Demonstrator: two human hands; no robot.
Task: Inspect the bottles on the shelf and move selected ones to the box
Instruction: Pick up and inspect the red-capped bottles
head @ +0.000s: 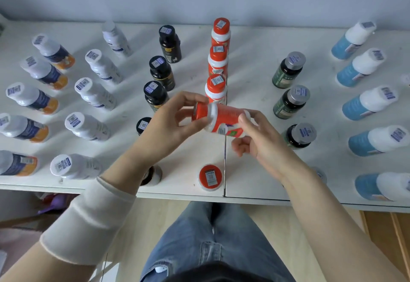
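Held bottle [221,118] orange-red, white collar, green label patch; standing orange-red bottles [218,54] white-shouldered with barcode stickers on caps; shelf [255,55] white. Black bottles [163,73]; white bottles [104,67] navy-printed; navy-and-orange bottles [51,74] white-capped; dark green bottles [286,73] grey-capped; light blue bottles [350,74] white-capped; jeans [199,237] blue; sleeve [88,221] off-white.

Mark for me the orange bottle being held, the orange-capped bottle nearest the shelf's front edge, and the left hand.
held orange bottle [224,115]: head view, on its orange label mid-body.
front orange-capped bottle [210,177]: head view, on its cap sticker.
left hand [164,124]: head view, middle of the hand.
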